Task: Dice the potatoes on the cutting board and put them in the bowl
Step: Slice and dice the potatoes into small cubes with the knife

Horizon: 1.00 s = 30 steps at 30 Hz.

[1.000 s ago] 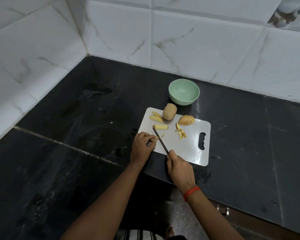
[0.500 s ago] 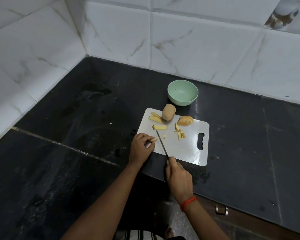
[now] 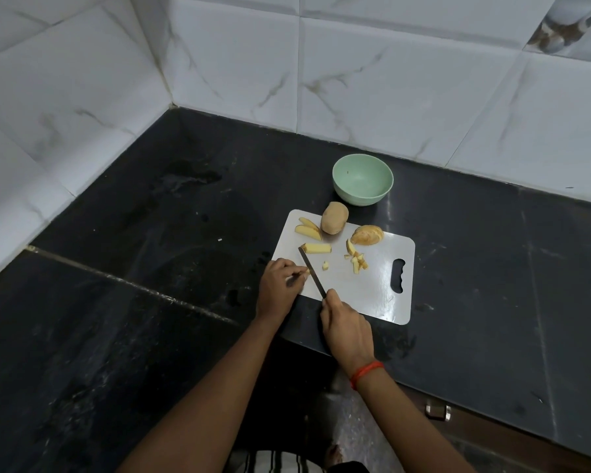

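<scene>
A white cutting board (image 3: 372, 288) lies on the black counter. On it sit a whole potato (image 3: 334, 218), a potato half (image 3: 367, 235), two wedges (image 3: 308, 229), a stick (image 3: 317, 248), one loose cube (image 3: 325, 265) and a small pile of diced pieces (image 3: 356, 261). My left hand (image 3: 278, 285) pinches a small potato strip (image 3: 306, 272) at the board's left edge. My right hand (image 3: 345, 327) grips a knife (image 3: 312, 271) whose blade lies right beside those fingertips. The green bowl (image 3: 362, 179) stands behind the board, with no potato in it.
White marble-look tiled walls close off the back and left, meeting in a corner. The black counter (image 3: 151, 268) has a seam running diagonally on the left. Its front edge drops off below my right hand, with a cabinet handle (image 3: 437, 412) beneath.
The knife blade has stayed against the strip by my left fingers, shifting only slightly. A small cut cube now lies just right of the blade. The camera view has drifted a little.
</scene>
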Tool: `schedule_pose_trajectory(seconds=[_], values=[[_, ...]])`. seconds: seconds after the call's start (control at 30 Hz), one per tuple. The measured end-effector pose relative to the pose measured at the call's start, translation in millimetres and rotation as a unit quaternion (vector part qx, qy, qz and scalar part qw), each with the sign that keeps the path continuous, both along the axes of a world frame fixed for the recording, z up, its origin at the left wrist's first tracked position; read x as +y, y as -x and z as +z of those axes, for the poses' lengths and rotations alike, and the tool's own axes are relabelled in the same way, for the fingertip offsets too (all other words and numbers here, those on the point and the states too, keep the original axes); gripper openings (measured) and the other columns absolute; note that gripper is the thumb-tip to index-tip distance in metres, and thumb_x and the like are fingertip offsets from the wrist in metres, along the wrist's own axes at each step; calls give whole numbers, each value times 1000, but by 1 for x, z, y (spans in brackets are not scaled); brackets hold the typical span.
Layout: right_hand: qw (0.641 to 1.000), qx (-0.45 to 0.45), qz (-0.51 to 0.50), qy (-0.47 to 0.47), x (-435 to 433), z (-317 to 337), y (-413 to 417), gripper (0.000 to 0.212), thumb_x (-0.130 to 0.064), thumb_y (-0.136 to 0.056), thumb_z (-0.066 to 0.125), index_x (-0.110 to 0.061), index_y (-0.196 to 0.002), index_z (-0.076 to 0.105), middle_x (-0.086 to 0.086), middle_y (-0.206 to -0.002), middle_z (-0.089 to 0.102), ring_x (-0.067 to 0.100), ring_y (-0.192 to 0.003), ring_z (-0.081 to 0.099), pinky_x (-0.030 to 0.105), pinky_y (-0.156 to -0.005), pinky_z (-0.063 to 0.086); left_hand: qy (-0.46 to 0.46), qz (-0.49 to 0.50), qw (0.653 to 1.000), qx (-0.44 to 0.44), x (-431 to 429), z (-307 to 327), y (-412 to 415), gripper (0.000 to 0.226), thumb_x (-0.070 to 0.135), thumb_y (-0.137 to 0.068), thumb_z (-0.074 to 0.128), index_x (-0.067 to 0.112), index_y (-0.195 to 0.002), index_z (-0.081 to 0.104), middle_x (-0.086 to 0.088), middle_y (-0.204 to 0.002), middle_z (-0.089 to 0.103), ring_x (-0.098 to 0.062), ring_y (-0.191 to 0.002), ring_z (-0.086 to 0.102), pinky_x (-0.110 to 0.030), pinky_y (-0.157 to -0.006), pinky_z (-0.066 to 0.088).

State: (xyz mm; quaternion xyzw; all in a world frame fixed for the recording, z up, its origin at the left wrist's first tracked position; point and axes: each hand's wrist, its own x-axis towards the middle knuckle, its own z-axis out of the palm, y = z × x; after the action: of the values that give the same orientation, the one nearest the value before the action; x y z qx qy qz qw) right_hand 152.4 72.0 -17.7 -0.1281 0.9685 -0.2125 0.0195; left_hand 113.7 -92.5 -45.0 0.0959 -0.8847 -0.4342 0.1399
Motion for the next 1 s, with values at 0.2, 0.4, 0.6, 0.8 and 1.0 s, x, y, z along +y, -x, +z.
schedule_pose_trajectory(seconds=[0.2, 0.4, 0.6, 0.8, 1.0], values=[[999, -10, -9, -49, 23, -5, -35, 12, -30, -99, 46, -23, -96, 36, 3, -76, 58, 34, -60, 63, 34, -48, 41, 9, 9, 1000, 12, 3, 0, -2, 17, 22, -90, 76, 13, -103, 80, 5, -94, 63, -12, -97, 54, -23, -78, 48], [997, 16, -76, -4, 26, -8, -40, 16, -34, -101, 40, -21, -91, 40, 1, -76, 61, 33, -57, 61, 36, -45, 42, -9, 33, 999, 10, 2, 0, -5, 21, 18, -82, 82, 12, -102, 78, 4, -96, 63, -12, -97, 53, -4, -79, 40], [999, 36, -32, 25, 11, -7, -23, 16, -32, -102, 42, -21, -91, 38, 3, -71, 59, 32, -54, 58, 33, -44, 37, 0, 33, 999, 9, 2, 1, -4, 13, 21, -86, 80, 12, -96, 80, 5, -92, 62, -13, -94, 53, -25, -78, 48], [1000, 23, -10, 11, 10, -10, -19, 18, -31, -103, 42, -22, -91, 34, 3, -71, 59, 33, -54, 58, 33, -45, 36, -1, 25, 1000, 9, 2, 1, -3, 9, 22, -87, 79, 15, -93, 80, 6, -90, 61, -14, -93, 53, -30, -79, 49], [1000, -1, -11, 0, -1, -3, -9, 17, -31, -104, 37, -22, -91, 30, 5, -73, 62, 34, -62, 60, 35, -50, 35, 8, 16, 1000, 7, 1, 2, -3, 10, 22, -89, 77, 14, -93, 80, 7, -89, 62, -14, -91, 53, -30, -77, 49]])
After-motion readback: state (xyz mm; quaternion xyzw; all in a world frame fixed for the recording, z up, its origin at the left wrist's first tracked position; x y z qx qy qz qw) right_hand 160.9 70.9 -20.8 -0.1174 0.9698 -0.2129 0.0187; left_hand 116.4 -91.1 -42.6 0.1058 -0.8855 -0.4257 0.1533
